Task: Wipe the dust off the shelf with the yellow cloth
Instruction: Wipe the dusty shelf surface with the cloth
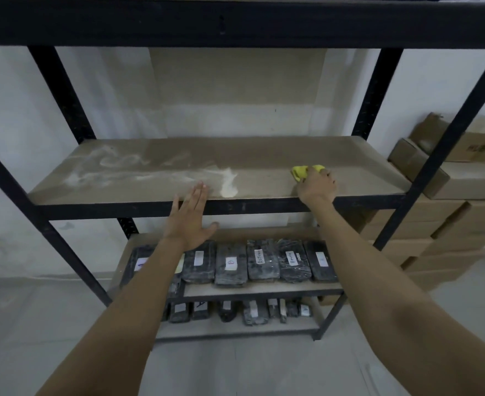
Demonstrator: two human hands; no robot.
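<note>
The brown shelf board (pixel 264 155) in a black metal rack carries white dust (pixel 138 172) smeared over its left half, ending in a small heap (pixel 228 187) near the front edge. My right hand (pixel 317 187) presses the crumpled yellow cloth (pixel 302 171) onto the right part of the board; the cloth shows only past my fingers. My left hand (pixel 190 217) lies flat with fingers straight against the shelf's front rail, its fingertips just left of the dust heap, and holds nothing.
Black rack uprights (pixel 61 90) (pixel 375 90) frame the shelf, with a black upper shelf beam (pixel 235 21) overhead. Several dark wrapped, labelled packages (pixel 261 264) fill the two lower shelves. Stacked cardboard boxes (pixel 458 184) stand to the right of the rack. White wall behind.
</note>
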